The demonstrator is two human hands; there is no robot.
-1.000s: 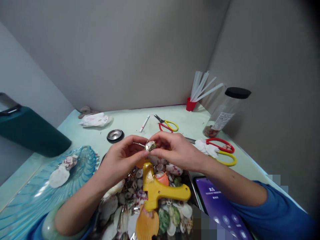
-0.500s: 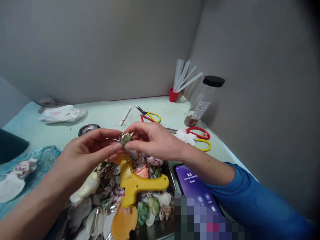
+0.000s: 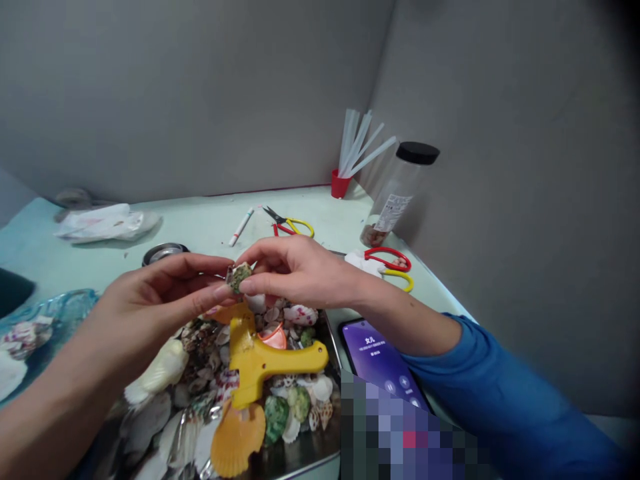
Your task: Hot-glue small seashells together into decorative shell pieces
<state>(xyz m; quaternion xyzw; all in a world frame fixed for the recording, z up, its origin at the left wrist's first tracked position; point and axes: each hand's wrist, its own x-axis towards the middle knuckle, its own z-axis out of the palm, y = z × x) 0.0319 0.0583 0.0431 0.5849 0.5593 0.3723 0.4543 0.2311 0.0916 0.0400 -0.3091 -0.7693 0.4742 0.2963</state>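
Note:
Both hands pinch one small greenish speckled shell (image 3: 239, 275) in the air over a metal tray (image 3: 305, 459) heaped with seashells. My left hand (image 3: 160, 297) holds it from the left with thumb and fingertips. My right hand (image 3: 295, 270) grips it from the right, fingers curled. Directly below the shell lies a yellow glue gun (image 3: 265, 360) on top of the shell pile. A large orange scallop shell (image 3: 237, 437) lies at the tray's near edge.
A phone (image 3: 383, 367) with a lit purple screen lies right of the tray. Farther back are red-and-yellow scissors (image 3: 290, 227), a second pair (image 3: 393, 263), a marker (image 3: 241, 227), a red cup of sticks (image 3: 341, 183), a black-lidded jar (image 3: 395, 197), a round metal lid (image 3: 163, 252), crumpled plastic (image 3: 103, 223) and a blue glass dish (image 3: 45, 320).
The view has swung right, so everything sits further left in the picture. Both hands keep their pinch on the small shell and have turned it slightly.

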